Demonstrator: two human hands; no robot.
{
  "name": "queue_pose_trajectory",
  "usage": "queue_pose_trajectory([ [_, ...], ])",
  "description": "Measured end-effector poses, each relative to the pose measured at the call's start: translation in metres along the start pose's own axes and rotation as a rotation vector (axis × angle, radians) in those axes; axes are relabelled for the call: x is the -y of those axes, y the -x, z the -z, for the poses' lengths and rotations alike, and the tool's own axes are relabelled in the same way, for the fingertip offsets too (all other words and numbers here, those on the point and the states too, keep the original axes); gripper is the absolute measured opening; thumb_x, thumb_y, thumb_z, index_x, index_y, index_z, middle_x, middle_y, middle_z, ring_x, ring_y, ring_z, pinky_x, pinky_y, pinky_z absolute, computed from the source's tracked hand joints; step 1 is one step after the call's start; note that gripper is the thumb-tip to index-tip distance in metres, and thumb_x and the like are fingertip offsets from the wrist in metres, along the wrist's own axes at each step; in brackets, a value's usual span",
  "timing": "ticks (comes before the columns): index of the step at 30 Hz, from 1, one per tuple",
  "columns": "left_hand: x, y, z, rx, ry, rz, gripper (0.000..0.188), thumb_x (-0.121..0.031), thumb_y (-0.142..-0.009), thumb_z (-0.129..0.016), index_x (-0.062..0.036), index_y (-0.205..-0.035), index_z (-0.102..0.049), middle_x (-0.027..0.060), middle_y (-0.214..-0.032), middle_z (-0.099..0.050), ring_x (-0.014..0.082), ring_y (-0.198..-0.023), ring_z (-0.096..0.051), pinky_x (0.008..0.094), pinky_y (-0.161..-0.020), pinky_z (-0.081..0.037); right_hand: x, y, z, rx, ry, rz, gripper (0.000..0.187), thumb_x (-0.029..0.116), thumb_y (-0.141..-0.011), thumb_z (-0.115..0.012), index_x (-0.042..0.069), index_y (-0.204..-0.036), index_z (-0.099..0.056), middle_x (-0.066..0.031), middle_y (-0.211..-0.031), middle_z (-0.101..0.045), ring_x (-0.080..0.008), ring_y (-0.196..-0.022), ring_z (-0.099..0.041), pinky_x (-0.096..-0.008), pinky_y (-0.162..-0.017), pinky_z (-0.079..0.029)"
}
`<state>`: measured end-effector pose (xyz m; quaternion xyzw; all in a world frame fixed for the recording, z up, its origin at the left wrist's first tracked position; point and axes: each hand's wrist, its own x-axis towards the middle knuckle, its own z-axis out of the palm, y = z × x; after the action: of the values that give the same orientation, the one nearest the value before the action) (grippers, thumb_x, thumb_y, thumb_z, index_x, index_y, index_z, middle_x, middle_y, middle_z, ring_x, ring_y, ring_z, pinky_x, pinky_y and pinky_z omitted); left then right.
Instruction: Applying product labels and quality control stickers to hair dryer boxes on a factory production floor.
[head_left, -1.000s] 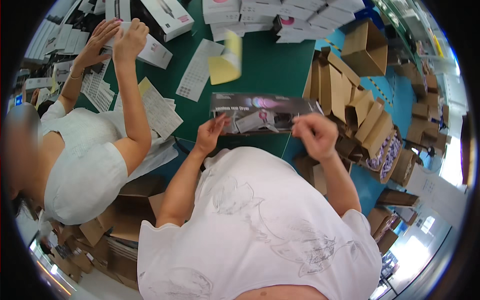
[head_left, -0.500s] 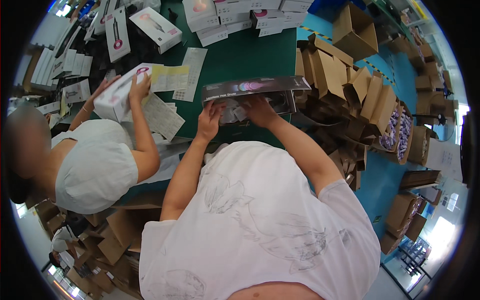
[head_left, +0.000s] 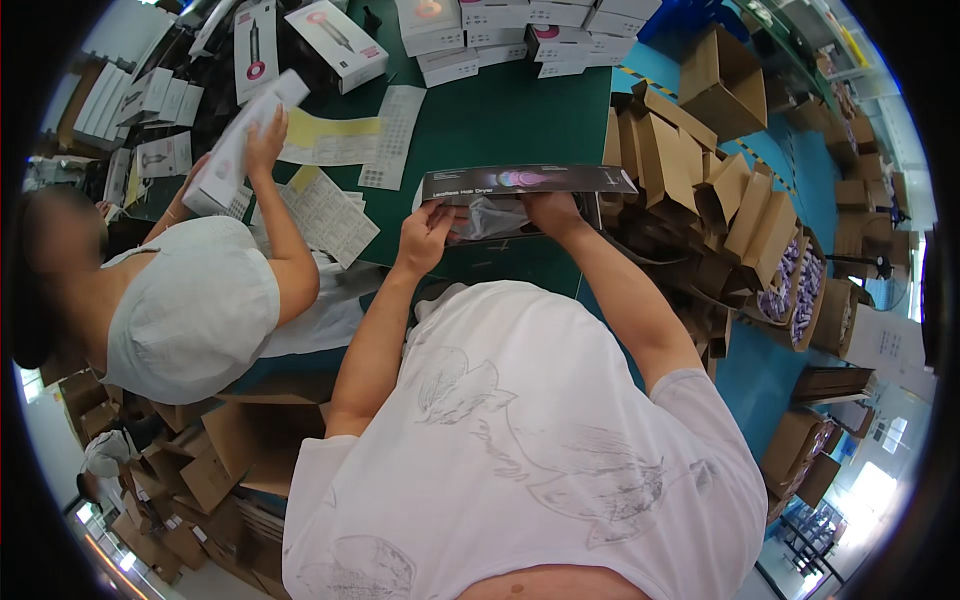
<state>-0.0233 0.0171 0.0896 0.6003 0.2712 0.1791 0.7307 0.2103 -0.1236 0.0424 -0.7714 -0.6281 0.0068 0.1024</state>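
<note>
A black hair dryer box [head_left: 530, 181] lies at the near edge of the green table, its long open side facing me. Inside, something grey and shiny, like a plastic-wrapped piece [head_left: 497, 217], shows between my hands; its kind cannot be made out. My left hand [head_left: 428, 237] grips the left end of the box, fingers curled at the opening. My right hand [head_left: 553, 212] reaches into the right part of the opening, and its fingers are hidden under the box's top panel.
To my left a co-worker holds a white box [head_left: 245, 145] in both hands. Label sheets [head_left: 395, 135] lie between us. White boxes [head_left: 495, 38] are stacked at the back of the green table [head_left: 520, 120]. Brown cartons [head_left: 670, 165] crowd the right side.
My right hand has pushed further into the box, its fingers now out of sight. The view has shifted slightly. The co-worker has tilted the white box more upright.
</note>
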Motion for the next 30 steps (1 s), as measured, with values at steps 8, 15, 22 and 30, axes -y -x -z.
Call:
queue_pose_trajectory([
  [8, -0.001, 0.002, 0.001, -0.003, -0.035, 0.036, 0.027, -0.011, -0.102, -0.055, 0.0032, -0.123, -0.062, 0.0116, -0.104, -0.073, 0.0167, -0.089, -0.071, 0.0272, -0.071, -0.057, 0.019, 0.003, -0.010, -0.095, -0.048, 0.142, 0.024, 0.010, -0.087, -0.055, 0.005, -0.108, -0.066, -0.0172, -0.115, -0.065, -0.0371, -0.106, -0.062, -0.0492, -0.099, -0.046],
  [15, -0.001, 0.013, 0.010, -0.031, -0.041, 0.069, 0.025, -0.010, -0.100, -0.058, 0.0035, -0.119, -0.066, 0.0116, -0.101, -0.074, 0.0163, -0.087, -0.071, 0.0272, -0.073, -0.057, -0.007, 0.094, 0.017, -0.204, -0.229, 0.018, 0.026, 0.008, -0.078, -0.070, 0.009, -0.103, -0.070, -0.0134, -0.111, -0.066, -0.0342, -0.105, -0.062, -0.0449, -0.094, -0.050],
  [22, 0.006, 0.015, 0.022, 0.150, -0.186, 0.155, 0.022, -0.011, -0.095, -0.064, 0.0006, -0.114, -0.071, 0.0108, -0.100, -0.075, 0.0160, -0.085, -0.072, 0.0275, -0.073, -0.056, -0.021, 0.103, 0.012, -0.241, -0.267, -0.164, 0.022, 0.007, -0.079, -0.069, 0.010, -0.100, -0.071, -0.0130, -0.099, -0.067, -0.0353, -0.095, -0.064, -0.0449, -0.084, -0.054],
  [30, 0.062, 0.038, 0.076, 0.073, -0.227, 0.400, 0.017, -0.011, -0.082, -0.068, 0.0017, -0.092, -0.074, 0.0105, -0.082, -0.075, 0.0173, -0.074, -0.071, 0.0308, -0.066, -0.057, 0.020, 0.070, 0.026, -0.081, -0.562, -0.219, 0.015, 0.012, -0.084, -0.070, 0.007, -0.098, -0.072, -0.0183, -0.091, -0.070, -0.0373, -0.083, -0.068, -0.0438, -0.074, -0.055],
])
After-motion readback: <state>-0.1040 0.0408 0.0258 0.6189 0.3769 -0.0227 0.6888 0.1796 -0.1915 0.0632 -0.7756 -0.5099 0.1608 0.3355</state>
